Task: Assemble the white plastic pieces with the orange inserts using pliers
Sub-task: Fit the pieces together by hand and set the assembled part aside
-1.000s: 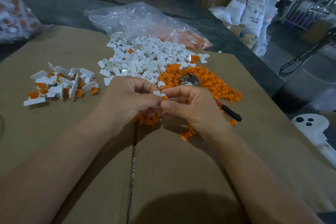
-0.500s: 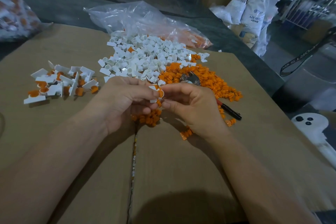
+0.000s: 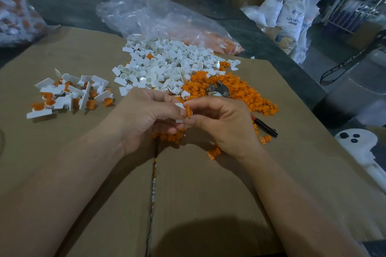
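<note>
The left hand (image 3: 146, 117) pinches a flat white piece (image 3: 180, 106), the right hand (image 3: 221, 123) an orange insert (image 3: 189, 111), seemingly joined.

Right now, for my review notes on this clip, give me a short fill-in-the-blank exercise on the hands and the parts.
The left hand holds a ____ plastic piece.
The right hand pinches an ____ insert.
The pliers lie on the cardboard, gripped by ____ hand.
The pile of finished assemblies lies to the ____ of both hands.
Missing: white, orange, neither, left.
</note>
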`<act>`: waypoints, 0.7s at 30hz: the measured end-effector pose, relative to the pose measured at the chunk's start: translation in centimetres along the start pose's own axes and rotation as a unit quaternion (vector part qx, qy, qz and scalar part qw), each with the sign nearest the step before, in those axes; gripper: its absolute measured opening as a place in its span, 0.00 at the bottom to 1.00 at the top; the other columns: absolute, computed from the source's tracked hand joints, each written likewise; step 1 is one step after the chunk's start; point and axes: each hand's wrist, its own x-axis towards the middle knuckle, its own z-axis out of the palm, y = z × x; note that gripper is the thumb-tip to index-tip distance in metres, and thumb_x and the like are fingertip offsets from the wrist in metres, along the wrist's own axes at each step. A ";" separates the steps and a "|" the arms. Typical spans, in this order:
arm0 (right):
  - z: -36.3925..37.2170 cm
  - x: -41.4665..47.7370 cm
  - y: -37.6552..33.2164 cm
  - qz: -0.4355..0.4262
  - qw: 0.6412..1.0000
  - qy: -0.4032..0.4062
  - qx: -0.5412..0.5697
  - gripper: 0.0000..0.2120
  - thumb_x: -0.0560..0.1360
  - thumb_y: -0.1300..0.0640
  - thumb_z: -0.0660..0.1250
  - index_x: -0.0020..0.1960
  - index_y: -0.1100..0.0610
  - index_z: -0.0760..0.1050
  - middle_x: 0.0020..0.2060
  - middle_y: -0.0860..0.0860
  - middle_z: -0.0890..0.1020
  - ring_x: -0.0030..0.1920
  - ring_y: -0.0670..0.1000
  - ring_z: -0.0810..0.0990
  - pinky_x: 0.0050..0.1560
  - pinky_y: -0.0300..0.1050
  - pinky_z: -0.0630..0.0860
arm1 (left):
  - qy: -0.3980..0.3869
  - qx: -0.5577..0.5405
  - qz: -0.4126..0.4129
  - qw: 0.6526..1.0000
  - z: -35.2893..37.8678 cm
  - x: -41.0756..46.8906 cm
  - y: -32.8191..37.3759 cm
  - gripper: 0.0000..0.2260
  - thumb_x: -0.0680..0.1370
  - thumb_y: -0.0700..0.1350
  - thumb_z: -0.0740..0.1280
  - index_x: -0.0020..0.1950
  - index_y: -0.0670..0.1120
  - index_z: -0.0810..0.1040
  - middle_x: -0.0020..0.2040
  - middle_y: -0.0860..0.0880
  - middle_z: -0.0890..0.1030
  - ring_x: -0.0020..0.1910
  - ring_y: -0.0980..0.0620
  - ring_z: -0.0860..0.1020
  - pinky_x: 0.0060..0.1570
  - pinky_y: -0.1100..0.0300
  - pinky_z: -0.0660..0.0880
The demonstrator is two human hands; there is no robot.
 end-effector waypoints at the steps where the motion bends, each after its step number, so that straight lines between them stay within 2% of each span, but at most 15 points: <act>1: 0.0 0.0 0.0 0.000 1.000 0.000 -0.002 0.16 0.68 0.68 0.71 0.46 0.48 0.79 0.38 0.41 0.83 0.43 0.45 0.83 0.46 0.37 0.78 | 0.000 0.002 0.000 1.000 0.0 0.0 0.0 0.02 0.58 0.37 0.71 0.28 0.41 0.79 0.28 0.44 0.79 0.26 0.54 0.78 0.24 0.67 0.74; 4: 0.0 0.0 -0.2 0.006 1.000 -0.007 -0.007 0.19 0.68 0.68 0.71 0.48 0.45 0.77 0.39 0.41 0.82 0.43 0.43 0.83 0.45 0.35 0.78 | 0.013 0.001 0.007 1.000 0.1 0.1 -0.2 0.05 0.63 0.32 0.71 0.29 0.40 0.78 0.26 0.45 0.79 0.25 0.54 0.78 0.23 0.68 0.73; 8: 0.0 0.0 -0.2 0.018 1.000 -0.009 -0.002 0.21 0.65 0.66 0.73 0.51 0.46 0.76 0.42 0.44 0.82 0.44 0.44 0.83 0.46 0.37 0.78 | 0.016 -0.014 0.021 1.000 0.2 -0.1 -0.1 0.02 0.56 0.39 0.71 0.25 0.43 0.80 0.25 0.47 0.79 0.24 0.55 0.78 0.23 0.68 0.73; 10: 0.0 0.0 -0.3 0.028 1.000 -0.003 -0.003 0.20 0.65 0.65 0.74 0.51 0.46 0.76 0.42 0.44 0.82 0.43 0.44 0.82 0.46 0.36 0.78 | 0.014 -0.011 0.025 1.000 0.2 -0.2 0.0 0.02 0.55 0.40 0.71 0.25 0.43 0.80 0.25 0.46 0.79 0.24 0.55 0.78 0.24 0.68 0.73; 13: -0.1 0.0 -0.4 0.038 0.999 -0.006 0.010 0.18 0.68 0.69 0.71 0.50 0.49 0.77 0.43 0.45 0.82 0.44 0.44 0.82 0.47 0.36 0.78 | 0.013 -0.002 0.025 1.000 0.1 -0.1 0.0 0.01 0.57 0.39 0.71 0.26 0.43 0.80 0.26 0.45 0.79 0.25 0.55 0.78 0.24 0.67 0.73; 16: -0.4 0.2 -0.5 0.077 0.996 -0.023 0.048 0.14 0.72 0.70 0.66 0.50 0.53 0.77 0.43 0.49 0.82 0.45 0.47 0.82 0.48 0.40 0.78 | 0.025 0.007 0.030 0.999 0.0 0.1 -0.1 0.07 0.64 0.34 0.71 0.27 0.43 0.80 0.26 0.45 0.79 0.26 0.54 0.78 0.24 0.67 0.73; 21: -0.6 0.3 -0.6 0.159 0.982 -0.036 0.095 0.06 0.75 0.65 0.63 0.48 0.59 0.78 0.35 0.53 0.82 0.35 0.47 0.81 0.37 0.36 0.78 | 0.025 0.024 0.045 0.998 0.3 0.0 -0.2 0.09 0.67 0.32 0.71 0.28 0.42 0.80 0.26 0.45 0.79 0.26 0.54 0.78 0.25 0.67 0.74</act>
